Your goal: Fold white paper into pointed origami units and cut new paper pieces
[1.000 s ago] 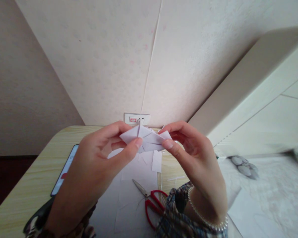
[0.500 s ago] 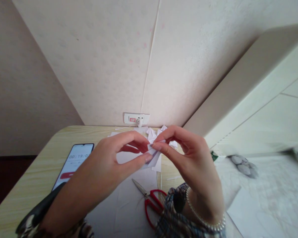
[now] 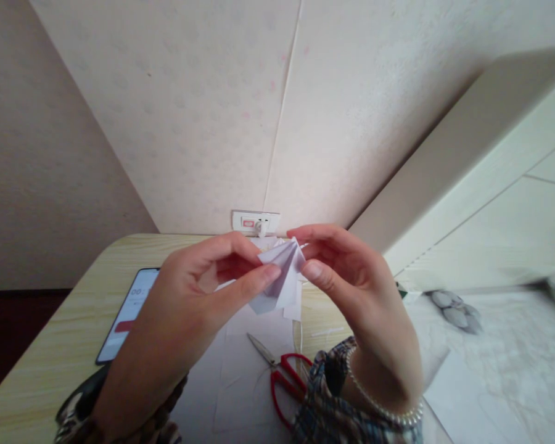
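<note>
A small piece of folded white paper (image 3: 284,268) with pleat-like creases is held up above the table. My left hand (image 3: 213,277) pinches its left side, thumb in front and fingers behind. At the paper's right edge is my right hand (image 3: 351,271), its thumb against the edge and its index finger curled behind the peak; its other fingertips are partly hidden. Below the hands, scissors (image 3: 277,367) with red handles lie on white paper sheets (image 3: 240,382), blades toward the upper left. More folded white paper behind my hands is mostly covered.
A phone (image 3: 120,327) showing a timer lies left on the wooden table (image 3: 87,290), partly behind my left forearm. A wall socket (image 3: 255,222) with a white plug is at the back. To the right are a white sheet (image 3: 472,394) and a grey petal-shaped item (image 3: 456,309).
The folded paper has been turned and spread, so more of its creased face shows. My right thumb has shifted from the paper's front to its right edge. The left hand has turned slightly.
</note>
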Available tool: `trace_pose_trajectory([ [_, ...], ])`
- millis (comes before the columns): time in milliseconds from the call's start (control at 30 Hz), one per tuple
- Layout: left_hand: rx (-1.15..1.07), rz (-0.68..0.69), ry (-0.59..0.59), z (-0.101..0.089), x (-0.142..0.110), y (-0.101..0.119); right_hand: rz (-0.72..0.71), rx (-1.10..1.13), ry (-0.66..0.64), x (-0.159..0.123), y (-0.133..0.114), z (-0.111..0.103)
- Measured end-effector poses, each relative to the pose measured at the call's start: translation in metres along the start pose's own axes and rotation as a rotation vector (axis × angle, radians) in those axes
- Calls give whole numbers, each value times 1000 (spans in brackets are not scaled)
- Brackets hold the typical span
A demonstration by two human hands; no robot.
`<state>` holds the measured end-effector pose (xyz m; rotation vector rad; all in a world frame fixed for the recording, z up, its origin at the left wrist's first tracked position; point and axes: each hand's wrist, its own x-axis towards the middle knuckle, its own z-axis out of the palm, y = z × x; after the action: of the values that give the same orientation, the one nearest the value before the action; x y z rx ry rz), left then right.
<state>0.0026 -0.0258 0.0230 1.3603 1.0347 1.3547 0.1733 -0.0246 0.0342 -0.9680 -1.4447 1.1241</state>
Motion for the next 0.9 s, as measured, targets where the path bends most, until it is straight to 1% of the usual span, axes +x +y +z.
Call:
trace_pose_trajectory([
  [133,-9,-55,-82,1,1,-1,-2,14,2,0,1,2],
  [233,-41,-68,-109,0,2,-2,-21,-46,-7,0,1,4],
  [400,58,-19,-105,1,4,-1,-61,-147,-30,1,2,5],
  [500,68,17,-85,0,3,1,-76,-181,-31,1,2,5],
  [667,35,-29,-84,-1,2,3,-82,-178,-44,-2,2,4],
  [800,1,-44,-61,-2,3,4,-83,-174,-45,-3,1,5],
  [900,-32,-52,-77,-3,5,5,-87,-179,-42,-2,0,7],
])
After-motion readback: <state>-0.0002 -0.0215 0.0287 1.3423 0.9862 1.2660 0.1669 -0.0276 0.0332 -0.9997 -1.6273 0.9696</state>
